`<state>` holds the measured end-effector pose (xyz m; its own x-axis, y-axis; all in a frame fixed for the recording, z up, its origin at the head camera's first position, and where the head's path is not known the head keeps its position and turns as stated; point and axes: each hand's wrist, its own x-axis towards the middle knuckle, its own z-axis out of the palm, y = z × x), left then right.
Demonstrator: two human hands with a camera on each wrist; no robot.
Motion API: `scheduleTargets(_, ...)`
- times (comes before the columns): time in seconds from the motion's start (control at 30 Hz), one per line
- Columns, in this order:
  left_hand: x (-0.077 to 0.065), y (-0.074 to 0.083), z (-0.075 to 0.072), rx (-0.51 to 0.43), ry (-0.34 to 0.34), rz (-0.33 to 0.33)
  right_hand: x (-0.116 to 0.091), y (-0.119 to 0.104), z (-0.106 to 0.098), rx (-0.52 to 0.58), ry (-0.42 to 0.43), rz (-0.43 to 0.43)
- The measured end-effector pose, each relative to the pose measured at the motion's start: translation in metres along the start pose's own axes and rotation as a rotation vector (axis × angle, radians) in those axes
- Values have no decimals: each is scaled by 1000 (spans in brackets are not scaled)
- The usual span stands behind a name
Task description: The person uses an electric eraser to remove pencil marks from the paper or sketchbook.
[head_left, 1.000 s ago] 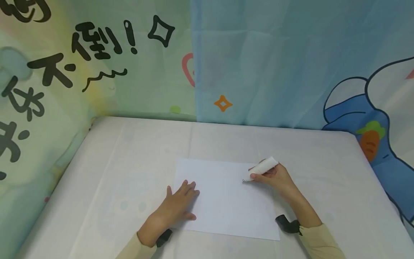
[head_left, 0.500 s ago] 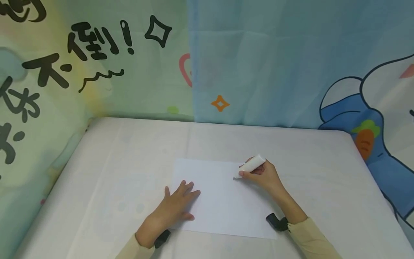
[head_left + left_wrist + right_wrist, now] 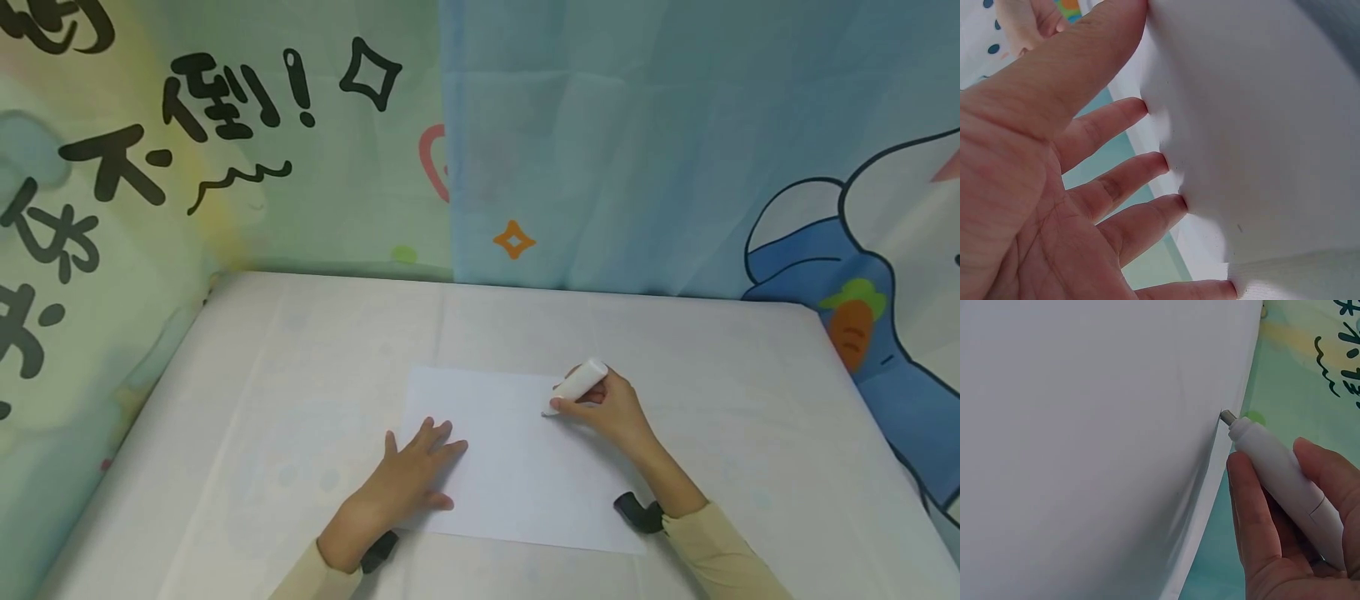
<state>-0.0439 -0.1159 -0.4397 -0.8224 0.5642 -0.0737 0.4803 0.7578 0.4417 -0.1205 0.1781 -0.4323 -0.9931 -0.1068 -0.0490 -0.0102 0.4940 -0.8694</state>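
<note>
White pen (image 3: 1282, 475) is partly hidden in the right grip (image 3: 617, 410).

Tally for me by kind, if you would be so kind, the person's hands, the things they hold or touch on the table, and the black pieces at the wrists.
White cylindrical pen-like tool with metallic tip: 1
White rectangular paper sheet: 1
Bare hands, left hand and right hand: 2
Black wrist pieces, left piece and right piece: 2
Total: 6
</note>
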Motion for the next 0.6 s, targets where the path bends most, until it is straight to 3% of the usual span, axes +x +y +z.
scheduleTargets(0.6,1,-1,1,-23,-7,-13,0,0,4,-37,4,-81)
